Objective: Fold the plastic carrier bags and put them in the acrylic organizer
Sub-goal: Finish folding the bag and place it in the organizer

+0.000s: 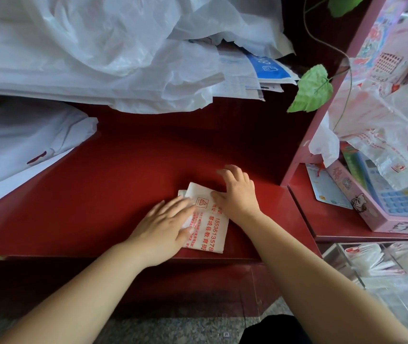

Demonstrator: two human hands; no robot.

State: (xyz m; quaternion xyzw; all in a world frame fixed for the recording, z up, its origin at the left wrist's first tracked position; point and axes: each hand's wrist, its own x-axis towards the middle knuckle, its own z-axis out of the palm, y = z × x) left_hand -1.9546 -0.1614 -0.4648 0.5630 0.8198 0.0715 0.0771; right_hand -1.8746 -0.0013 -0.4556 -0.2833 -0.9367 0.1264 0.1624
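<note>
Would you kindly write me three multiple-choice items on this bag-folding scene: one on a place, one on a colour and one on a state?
1. Where is the organizer?
A) at lower right, past the corner of the table
B) on a chair
C) hung on a wall

2. What colour is the print on the folded bag?
A) blue
B) red
C) green

3. How is the left hand?
A) curled round a handle
B) flat on the folded bag
C) lifted, holding nothing

Answers:
1 A, its clear compartments show at lower right.
2 B, the characters and digits on it are red.
3 B, its straight fingers lie on the bag.
</note>
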